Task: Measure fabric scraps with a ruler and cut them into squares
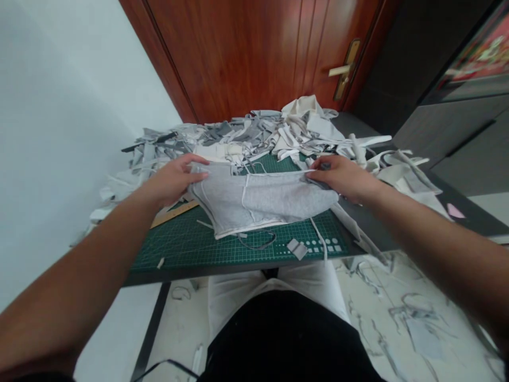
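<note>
Presently, both forearms reach forward: my left hand (178,180) pinches one end of the grey fabric (278,199) between thumb and fingers, my right hand (340,175) its upper edge opposite. Pale seams cross the panel between my grips. Beneath lies a green mat (175,246), grid-printed; beyond, heaped cloth scraps (238,131).

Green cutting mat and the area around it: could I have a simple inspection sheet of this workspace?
Surface: green gridded cutting mat on a dark table.
Work things: light grey fabric piece with pale seams, held over the mat.
Clutter: heaped grey and white fabric scraps behind; more on the floor.
Hands: left hand and right hand grip opposite ends of the fabric piece.
Cables: thin black strand low in view; cannot tell whether cable.
Surroundings: reddish-brown wooden door, white wall.
</note>
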